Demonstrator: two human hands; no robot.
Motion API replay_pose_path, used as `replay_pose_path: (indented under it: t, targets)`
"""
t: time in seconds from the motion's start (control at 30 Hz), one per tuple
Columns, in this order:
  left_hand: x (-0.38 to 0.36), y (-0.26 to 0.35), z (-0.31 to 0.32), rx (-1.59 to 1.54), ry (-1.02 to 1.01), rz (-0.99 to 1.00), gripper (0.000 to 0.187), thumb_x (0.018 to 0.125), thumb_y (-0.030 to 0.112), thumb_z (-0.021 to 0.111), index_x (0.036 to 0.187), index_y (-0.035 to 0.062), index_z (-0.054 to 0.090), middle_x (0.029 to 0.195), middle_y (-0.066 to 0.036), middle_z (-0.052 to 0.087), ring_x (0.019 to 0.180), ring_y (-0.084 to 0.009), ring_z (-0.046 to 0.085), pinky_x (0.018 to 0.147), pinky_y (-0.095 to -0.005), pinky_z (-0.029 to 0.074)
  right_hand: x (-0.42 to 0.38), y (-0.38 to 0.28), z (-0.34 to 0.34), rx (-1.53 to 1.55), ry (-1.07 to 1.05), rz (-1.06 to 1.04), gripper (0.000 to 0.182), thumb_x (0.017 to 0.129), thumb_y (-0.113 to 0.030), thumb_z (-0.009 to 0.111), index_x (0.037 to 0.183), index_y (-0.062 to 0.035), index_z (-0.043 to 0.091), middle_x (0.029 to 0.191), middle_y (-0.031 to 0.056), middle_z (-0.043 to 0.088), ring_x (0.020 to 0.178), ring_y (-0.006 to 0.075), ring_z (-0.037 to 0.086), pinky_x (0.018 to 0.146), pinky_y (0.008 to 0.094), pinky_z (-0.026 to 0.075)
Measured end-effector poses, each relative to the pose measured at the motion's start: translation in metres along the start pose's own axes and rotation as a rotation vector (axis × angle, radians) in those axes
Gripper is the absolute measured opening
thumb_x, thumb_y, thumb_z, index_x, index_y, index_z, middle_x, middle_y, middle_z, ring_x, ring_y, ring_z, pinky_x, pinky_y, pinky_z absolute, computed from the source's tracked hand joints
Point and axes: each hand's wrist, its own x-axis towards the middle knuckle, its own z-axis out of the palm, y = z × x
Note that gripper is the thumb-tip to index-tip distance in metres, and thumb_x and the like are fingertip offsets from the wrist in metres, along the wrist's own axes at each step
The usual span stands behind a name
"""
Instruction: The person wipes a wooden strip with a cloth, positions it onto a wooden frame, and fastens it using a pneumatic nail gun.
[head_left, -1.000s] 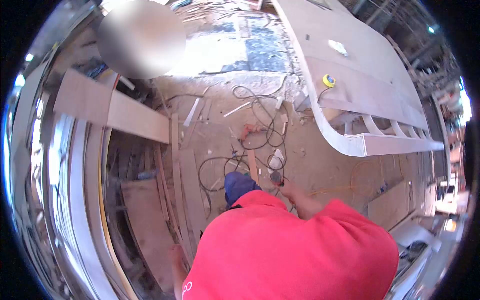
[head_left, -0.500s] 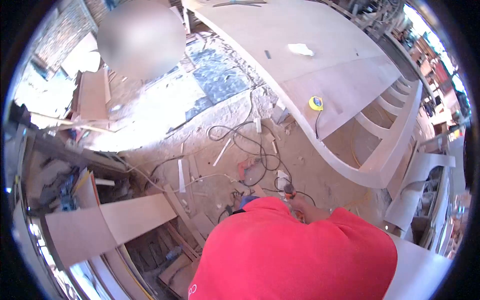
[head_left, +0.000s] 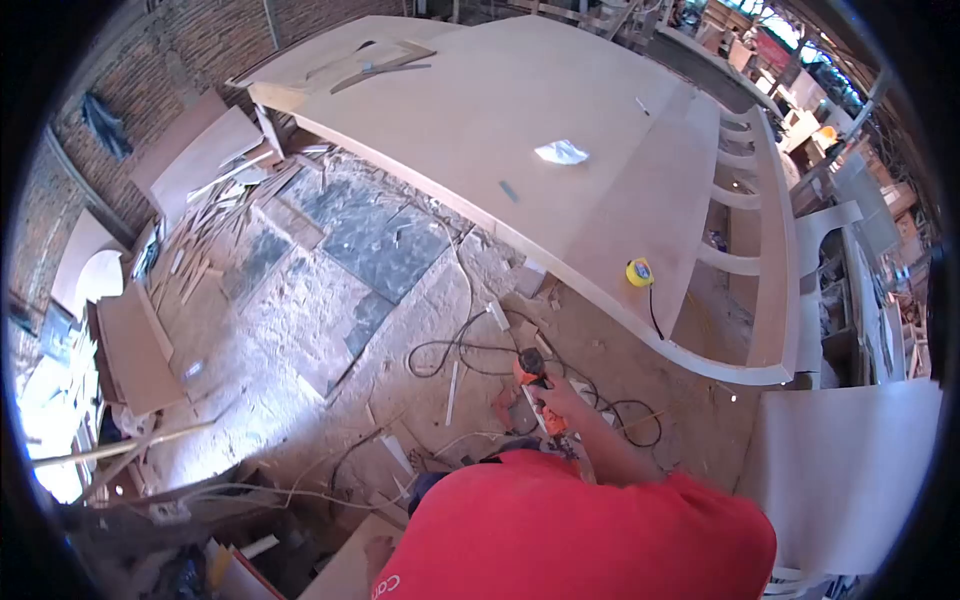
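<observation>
A: Where does your right hand stand, and what does it hold?

B: Your fingers are wrapped shut around one orange power tool, raised over the dusty floor, just below the near edge of the large curved plywood panel. Its black cable trails in loops on the floor under that edge. Your left hand is not in view; the red shirt covers that side.

A: How far along is the work?

B: Judged from this view, the tool is only picked up. It touches no workpiece, so any cut or fastening remains to be done.

A: Count the items on the panel.

B: One yellow tape measure near the edge closest to you; one white scrap at mid-panel; the open ribs on its right side number at least four.
</observation>
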Motion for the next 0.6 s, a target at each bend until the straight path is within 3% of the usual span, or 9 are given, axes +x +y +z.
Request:
replay_pose_path:
  t: [0.1, 0.23, 0.3, 0.37, 0.43, 0.5, 0.53, 0.57, 0.6]
  targets:
    - [0.051, 0.073, -0.091, 0.106, -0.041, 0.041, 0.034, 0.088, 0.021, 0.069, 0.116, 0.0015, 0.072, 0.085, -0.009, 0.071, 0.076, -0.0188, 0.068, 0.066, -0.0378, 0.054, 0.004, -0.033, 0.008, 0.514, -0.025, 0.034, 0.048, 0.097, -0.012, 0.065, 0.144, -0.0103, 0.055, 0.095, 0.0073, 0.070, 0.078, 0.0159, 0.068, 0.069, 0.0346, 0.057]
    - [0.211, 0.091, -0.179, 0.473, -0.052, 0.605, 0.030, 0.086, 0.017, 0.073, 0.110, -0.0012, 0.073, 0.082, -0.009, 0.071, 0.069, -0.0181, 0.065, 0.061, -0.0359, 0.053, -0.034, -0.160, 0.028, 0.555, 0.110, -0.004, 0.059, 0.097, -0.003, 0.060, 0.154, -0.0100, 0.045, 0.098, 0.0082, 0.070, 0.083, 0.0181, 0.069, 0.073, 0.0342, 0.058]
    - [0.245, 0.142, -0.191, 0.376, -0.099, 0.583, 0.028, 0.086, 0.015, 0.074, 0.108, -0.0019, 0.073, 0.083, -0.009, 0.071, 0.068, -0.0177, 0.065, 0.059, -0.0349, 0.052, -0.034, -0.205, 0.031, 0.569, 0.219, -0.189, 0.067, 0.098, 0.000, 0.058, 0.160, -0.0116, 0.037, 0.099, 0.0090, 0.068, 0.087, 0.0194, 0.069, 0.075, 0.0345, 0.057]
    - [0.250, 0.214, -0.196, -0.060, 0.092, 0.074, 0.025, 0.086, 0.012, 0.075, 0.107, -0.0026, 0.072, 0.082, -0.008, 0.070, 0.067, -0.0171, 0.063, 0.057, -0.0331, 0.051, -0.012, -0.233, 0.020, 0.541, 0.303, -0.275, 0.068, 0.098, 0.000, 0.057, 0.161, -0.0107, 0.036, 0.103, 0.0104, 0.069, 0.087, 0.0198, 0.069, 0.076, 0.0341, 0.057]
    - [0.264, 0.264, -0.186, -0.031, 0.098, 0.090, 0.022, 0.087, 0.013, 0.074, 0.103, -0.0019, 0.072, 0.081, -0.007, 0.069, 0.067, -0.0166, 0.063, 0.058, -0.0329, 0.051, 0.017, -0.258, 0.004, 0.507, 0.379, -0.355, 0.068, 0.098, 0.001, 0.057, 0.161, -0.0098, 0.034, 0.106, 0.0118, 0.069, 0.087, 0.0201, 0.069, 0.078, 0.0337, 0.057]
    - [0.291, 0.281, -0.161, -0.025, 0.045, 0.136, 0.013, 0.089, 0.018, 0.065, 0.094, 0.0099, 0.073, 0.077, -0.005, 0.067, 0.061, -0.0160, 0.061, 0.049, -0.0336, 0.047, 0.045, -0.279, -0.016, 0.240, 0.576, -0.361, 0.070, 0.099, -0.007, 0.060, 0.162, -0.0110, 0.032, 0.103, 0.0112, 0.067, 0.085, 0.0170, 0.067, 0.077, 0.0322, 0.055]
    - [0.306, 0.276, -0.154, 0.030, 0.008, 0.188, 0.017, 0.091, 0.020, 0.065, 0.100, 0.0083, 0.074, 0.079, -0.005, 0.067, 0.063, -0.0174, 0.063, 0.049, -0.0339, 0.048, 0.075, -0.275, -0.032, 0.103, 0.662, -0.374, 0.069, 0.098, -0.011, 0.061, 0.161, -0.0099, 0.033, 0.108, 0.0177, 0.070, 0.082, 0.0268, 0.071, 0.075, 0.0401, 0.056]
    - [0.324, 0.292, -0.144, 0.073, -0.028, 0.258, 0.021, 0.092, 0.021, 0.065, 0.105, 0.0067, 0.075, 0.080, -0.005, 0.068, 0.065, -0.0188, 0.065, 0.049, -0.0342, 0.049, 0.106, -0.280, -0.047, 0.114, 0.674, -0.403, 0.069, 0.098, -0.011, 0.061, 0.161, -0.0099, 0.033, 0.108, 0.0177, 0.070, 0.082, 0.0268, 0.071, 0.075, 0.0401, 0.056]
    - [0.286, 0.329, -0.129, -0.120, 0.039, 0.109, 0.021, 0.090, 0.015, 0.071, 0.107, 0.0029, 0.072, 0.084, -0.004, 0.069, 0.075, -0.0165, 0.066, 0.059, -0.0343, 0.052, 0.129, -0.279, -0.056, -0.174, 0.880, -0.416, 0.069, 0.097, -0.011, 0.061, 0.160, -0.0095, 0.034, 0.110, 0.0212, 0.070, 0.086, 0.0338, 0.071, 0.077, 0.0454, 0.056]
